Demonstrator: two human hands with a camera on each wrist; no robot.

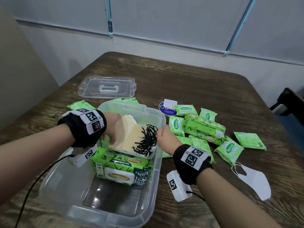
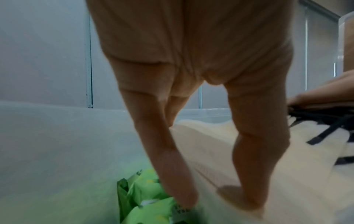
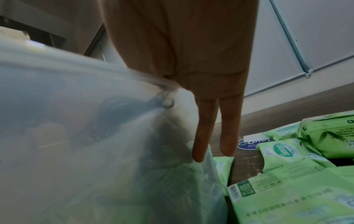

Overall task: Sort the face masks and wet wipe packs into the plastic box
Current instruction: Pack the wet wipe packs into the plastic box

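Both hands work at the clear plastic box (image 1: 158, 162) on the wooden bench (image 1: 189, 76). Inside it, the left hand (image 1: 111, 127) grips a stack of cream face masks (image 1: 125, 137) with black ear loops, fingers and thumb curled down round the stack's left end; the stack sits above a large green wet wipe pack (image 1: 121, 168) lying in the box. At the box's right wall the right hand (image 1: 162, 134) meets the rim beside the ear loops; the right wrist view shows two fingers (image 3: 201, 130) hanging straight down outside the wall, and whether the other fingers grip the rim cannot be told. Right of the box lie another large pack (image 1: 204, 130), many small wipe packs (image 1: 228, 150) and one white face mask (image 1: 253, 181). Behind the box rests its clear lid (image 1: 107, 87).
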